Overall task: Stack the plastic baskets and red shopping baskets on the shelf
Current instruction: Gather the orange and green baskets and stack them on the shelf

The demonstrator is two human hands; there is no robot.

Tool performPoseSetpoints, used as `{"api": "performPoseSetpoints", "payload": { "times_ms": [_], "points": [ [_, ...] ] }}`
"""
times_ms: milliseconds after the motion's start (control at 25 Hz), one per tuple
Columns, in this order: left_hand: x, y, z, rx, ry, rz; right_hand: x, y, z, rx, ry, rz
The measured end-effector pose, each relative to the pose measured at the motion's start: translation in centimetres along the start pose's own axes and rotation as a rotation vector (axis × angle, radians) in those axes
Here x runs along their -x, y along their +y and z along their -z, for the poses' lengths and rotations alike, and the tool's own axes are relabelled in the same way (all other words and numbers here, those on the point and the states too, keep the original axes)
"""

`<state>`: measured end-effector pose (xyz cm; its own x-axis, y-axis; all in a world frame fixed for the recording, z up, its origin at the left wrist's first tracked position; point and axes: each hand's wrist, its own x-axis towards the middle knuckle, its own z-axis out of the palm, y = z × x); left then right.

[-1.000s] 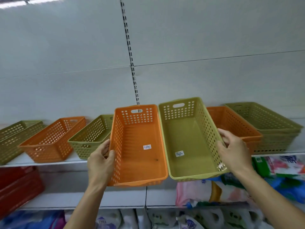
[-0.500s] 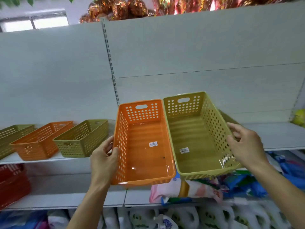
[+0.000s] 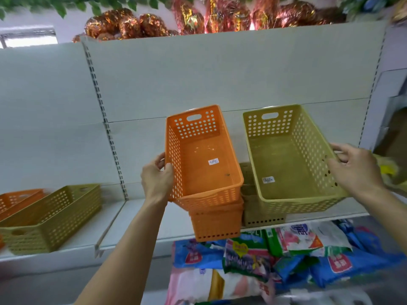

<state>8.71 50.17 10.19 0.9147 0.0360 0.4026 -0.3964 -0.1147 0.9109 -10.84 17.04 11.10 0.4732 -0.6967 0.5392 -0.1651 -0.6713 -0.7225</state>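
Observation:
My left hand (image 3: 156,178) grips the left rim of an orange perforated basket (image 3: 202,159), tilted toward me above a second orange basket (image 3: 217,225) on the white shelf (image 3: 141,225). My right hand (image 3: 354,170) holds the right rim of an olive-green basket (image 3: 293,159), tilted above another olive-green basket (image 3: 253,208) that stands on the shelf. The two held baskets are apart, each over the one of its own colour. Both carry a small white sticker inside.
At the left of the shelf stand an olive-green basket (image 3: 55,216) and an orange basket (image 3: 17,201) behind it. Packaged goods (image 3: 275,256) fill the shelf below. Shiny decorations (image 3: 198,16) sit on top of the white back panel (image 3: 220,73).
The two held baskets were side by side and touching; now they are apart, each over a same-coloured basket on the shelf. The view has shifted right and upward.

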Motion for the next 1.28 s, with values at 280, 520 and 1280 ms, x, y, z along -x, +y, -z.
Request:
{"api": "performPoseSetpoints", "payload": {
  "times_ms": [280, 520, 1280],
  "points": [
    [-5.0, -4.8, -6.9, -0.089, -0.002, 0.093, -8.0, 3.5, -5.6, -0.117, -0.027, -0.052],
    [-5.2, -7.6, -8.1, -0.283, -0.047, 0.130, -10.0, 4.6, -10.0, -0.185, -0.048, -0.080],
    [3.3, -8.1, -8.0, -0.637, -0.316, 0.202, -6.4, 7.5, -13.6, 0.230, -0.632, -0.001]
  ]
}}
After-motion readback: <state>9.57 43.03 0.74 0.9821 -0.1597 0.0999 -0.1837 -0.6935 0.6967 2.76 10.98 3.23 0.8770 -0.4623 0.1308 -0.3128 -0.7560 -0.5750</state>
